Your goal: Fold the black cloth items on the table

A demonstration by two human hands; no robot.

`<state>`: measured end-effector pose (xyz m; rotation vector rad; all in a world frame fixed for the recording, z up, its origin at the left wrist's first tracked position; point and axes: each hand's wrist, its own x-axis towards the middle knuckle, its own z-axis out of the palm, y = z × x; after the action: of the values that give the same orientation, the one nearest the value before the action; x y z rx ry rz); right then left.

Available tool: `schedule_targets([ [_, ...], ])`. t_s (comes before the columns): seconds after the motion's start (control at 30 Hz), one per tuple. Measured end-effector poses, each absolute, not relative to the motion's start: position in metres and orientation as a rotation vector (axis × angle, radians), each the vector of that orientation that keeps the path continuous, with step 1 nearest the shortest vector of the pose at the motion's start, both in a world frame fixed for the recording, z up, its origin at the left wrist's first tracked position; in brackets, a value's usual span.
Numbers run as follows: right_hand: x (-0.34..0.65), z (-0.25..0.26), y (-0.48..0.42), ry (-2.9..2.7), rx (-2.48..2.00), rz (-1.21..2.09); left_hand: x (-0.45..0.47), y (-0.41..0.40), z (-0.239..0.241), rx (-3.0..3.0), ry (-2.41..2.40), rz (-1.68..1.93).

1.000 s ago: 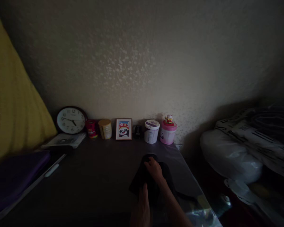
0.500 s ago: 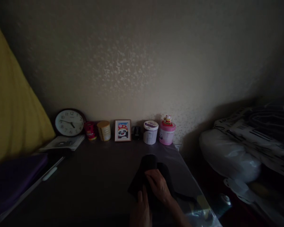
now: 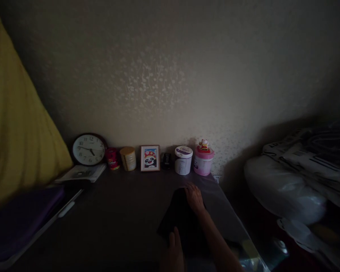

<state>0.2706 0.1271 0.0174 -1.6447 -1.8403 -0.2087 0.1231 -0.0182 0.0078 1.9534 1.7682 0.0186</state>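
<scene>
A black piece of cloth (image 3: 184,223) lies on the dark table, narrower at its far end; the dim light hides its exact kind. My right hand (image 3: 195,198) rests over its far right edge, fingers stretched forward and lying flat. At the near side of the cloth is my left hand (image 3: 175,245), its visible fingers extended on the fabric. The rest of the left hand sinks into shadow.
Along the wall stand a clock (image 3: 89,149), a red tin (image 3: 112,158), a yellow-lidded can (image 3: 128,159), a framed panda picture (image 3: 150,158), a white tub (image 3: 183,161) and a pink tub (image 3: 203,163). A purple case (image 3: 25,219) lies left. White bags (image 3: 283,189) are piled right.
My right hand has moved from the middle of the cloth to its far right edge, and its fingers have straightened. The cloth's raised far folds now lie flatter. The view has shifted slightly.
</scene>
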Motion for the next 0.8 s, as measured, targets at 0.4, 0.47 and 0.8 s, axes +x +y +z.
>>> schedule_targets([
  [0.4,0.251,-0.018,0.063,-1.728,-1.674,-0.081,0.115,-0.025,0.023,1.895,1.696,0.06],
  [0.47,0.257,-0.012,0.062,-1.7,-1.641,-0.024,0.111,-0.023,0.021,1.876,1.631,0.064],
  [0.8,0.34,0.012,0.035,-1.081,-1.555,0.483,0.074,-0.038,0.083,1.691,1.4,0.808],
])
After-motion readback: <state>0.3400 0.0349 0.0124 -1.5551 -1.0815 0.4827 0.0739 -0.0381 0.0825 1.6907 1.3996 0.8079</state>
